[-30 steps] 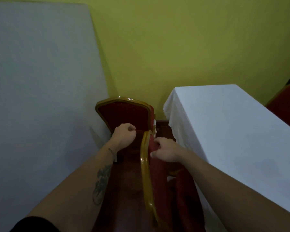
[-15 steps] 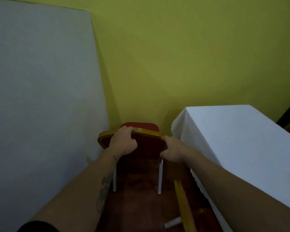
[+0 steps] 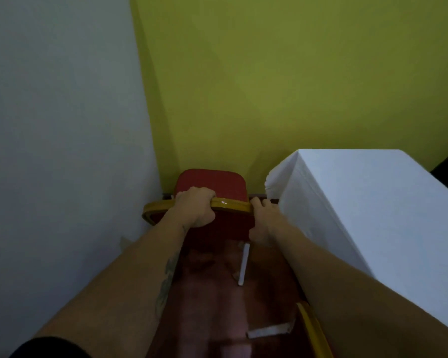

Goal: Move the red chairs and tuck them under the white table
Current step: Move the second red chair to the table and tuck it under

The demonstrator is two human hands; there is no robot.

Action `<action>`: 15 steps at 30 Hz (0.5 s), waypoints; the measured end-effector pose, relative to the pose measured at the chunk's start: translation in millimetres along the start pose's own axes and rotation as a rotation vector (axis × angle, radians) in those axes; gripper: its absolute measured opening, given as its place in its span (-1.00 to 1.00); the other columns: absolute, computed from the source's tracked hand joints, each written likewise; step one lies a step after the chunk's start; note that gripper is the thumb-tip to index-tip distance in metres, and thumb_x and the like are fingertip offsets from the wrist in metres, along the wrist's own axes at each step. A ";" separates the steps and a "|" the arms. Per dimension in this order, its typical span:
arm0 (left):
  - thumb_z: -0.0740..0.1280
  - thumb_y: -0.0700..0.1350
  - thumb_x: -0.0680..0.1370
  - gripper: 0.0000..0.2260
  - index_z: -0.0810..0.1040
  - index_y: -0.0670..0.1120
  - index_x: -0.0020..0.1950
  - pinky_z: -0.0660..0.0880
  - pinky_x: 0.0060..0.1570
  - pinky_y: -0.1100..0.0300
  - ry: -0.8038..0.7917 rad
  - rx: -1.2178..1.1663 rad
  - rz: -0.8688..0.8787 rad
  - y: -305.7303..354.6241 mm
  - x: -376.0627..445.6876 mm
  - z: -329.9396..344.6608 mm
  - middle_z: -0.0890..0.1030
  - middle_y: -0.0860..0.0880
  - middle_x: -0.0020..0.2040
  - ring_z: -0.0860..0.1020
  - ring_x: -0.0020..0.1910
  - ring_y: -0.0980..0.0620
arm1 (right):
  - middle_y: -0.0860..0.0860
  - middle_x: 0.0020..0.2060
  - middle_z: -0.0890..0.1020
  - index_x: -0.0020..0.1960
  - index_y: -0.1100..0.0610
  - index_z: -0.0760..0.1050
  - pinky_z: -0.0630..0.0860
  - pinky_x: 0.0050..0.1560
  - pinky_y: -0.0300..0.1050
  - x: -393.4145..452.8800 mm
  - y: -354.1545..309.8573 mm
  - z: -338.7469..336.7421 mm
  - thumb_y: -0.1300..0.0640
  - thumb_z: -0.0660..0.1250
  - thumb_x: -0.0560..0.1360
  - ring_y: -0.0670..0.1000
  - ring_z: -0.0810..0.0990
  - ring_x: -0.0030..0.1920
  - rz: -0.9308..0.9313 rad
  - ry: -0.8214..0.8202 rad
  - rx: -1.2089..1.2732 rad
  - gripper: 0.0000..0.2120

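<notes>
We clamp the left hand over the red chair backrest rail and the right hand on its corner, for steering; the white table stands just right of this grip.

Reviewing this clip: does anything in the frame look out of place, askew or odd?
Mostly fine. Both hands, left hand and right hand, grip the red chair by its gold back rail, beside the white table, not under it. A second chair's gold edge juts in at the bottom, close behind.
</notes>
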State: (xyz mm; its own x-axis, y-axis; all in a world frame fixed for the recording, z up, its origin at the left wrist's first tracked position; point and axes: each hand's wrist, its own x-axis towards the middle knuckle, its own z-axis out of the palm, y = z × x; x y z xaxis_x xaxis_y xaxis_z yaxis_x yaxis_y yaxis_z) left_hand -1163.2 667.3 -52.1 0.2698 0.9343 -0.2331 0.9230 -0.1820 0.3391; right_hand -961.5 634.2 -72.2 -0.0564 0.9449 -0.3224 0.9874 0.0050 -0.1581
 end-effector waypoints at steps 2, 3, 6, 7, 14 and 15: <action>0.25 -0.19 0.34 -0.78 0.54 0.07 -0.11 0.41 0.12 -0.08 -0.002 0.013 -0.002 0.2 -1.3 1.6 0.57 0.03 -0.12 0.52 0.00 -0.12 | 0.15 0.30 0.42 0.35 0.08 0.23 0.44 0.26 0.27 4.4 0.8 5.9 0.06 0.39 0.44 0.25 0.40 0.30 0.005 0.078 -0.098 -0.43; 0.25 -0.19 0.34 -0.77 0.55 0.07 -0.10 0.39 0.14 -0.09 -0.005 0.021 0.002 0.0 -2.2 2.1 0.57 0.03 -0.10 0.51 0.01 -0.11 | 0.16 0.28 0.45 0.35 0.09 0.24 0.45 0.24 0.24 5.5 -0.7 7.2 0.07 0.37 0.47 0.24 0.43 0.28 -0.003 0.108 -0.155 -0.48; 0.24 -0.21 0.34 -0.77 0.53 0.08 -0.12 0.37 0.18 -0.13 -0.022 0.030 0.021 -4.4 -7.6 0.2 0.56 0.05 -0.10 0.50 0.02 -0.10 | 0.15 0.20 0.52 0.28 0.10 0.27 0.49 0.14 0.14 2.6 -7.8 8.4 0.08 0.34 0.51 0.20 0.51 0.20 -0.049 0.165 -0.283 -0.59; 0.24 -0.22 0.33 -0.77 0.53 0.08 -0.14 0.37 0.17 -0.12 -0.025 0.025 0.035 -7.5 -10.3 -0.6 0.56 0.06 -0.12 0.51 0.01 -0.09 | 0.14 0.16 0.53 0.24 0.10 0.28 0.49 0.09 0.10 -1.3 -10.2 9.4 0.08 0.35 0.51 0.18 0.53 0.15 -0.063 0.177 -0.305 -0.62; 0.25 -0.22 0.30 -0.75 0.55 0.09 -0.14 0.43 -0.03 0.02 -0.054 0.020 0.120 -29.7 -43.8 -3.1 0.58 0.08 -0.12 0.55 -0.05 -0.06 | 0.10 0.02 0.54 0.17 0.09 0.32 0.37 -0.18 -0.03 -57.4 -37.7 21.0 0.04 0.35 0.49 0.10 0.53 -0.09 -0.145 0.178 -0.335 -0.67; 0.25 -0.20 0.30 -0.73 0.54 0.12 -0.12 0.43 -0.04 0.04 -0.056 0.034 0.123 -32.3 -49.8 -3.2 0.57 0.09 -0.11 0.55 -0.04 -0.04 | 0.08 -0.01 0.54 0.16 0.08 0.33 0.36 -0.20 -0.04 -65.3 -41.9 22.9 0.01 0.35 0.49 0.08 0.48 -0.15 -0.151 0.172 -0.325 -0.67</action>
State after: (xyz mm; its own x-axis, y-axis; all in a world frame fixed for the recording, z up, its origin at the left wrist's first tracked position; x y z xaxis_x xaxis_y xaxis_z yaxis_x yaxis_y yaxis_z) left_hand -1207.4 627.7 -48.5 0.3958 0.8857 -0.2425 0.8903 -0.3053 0.3379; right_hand -1002.6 564.8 -65.9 -0.2061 0.9665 -0.1531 0.9668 0.2253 0.1208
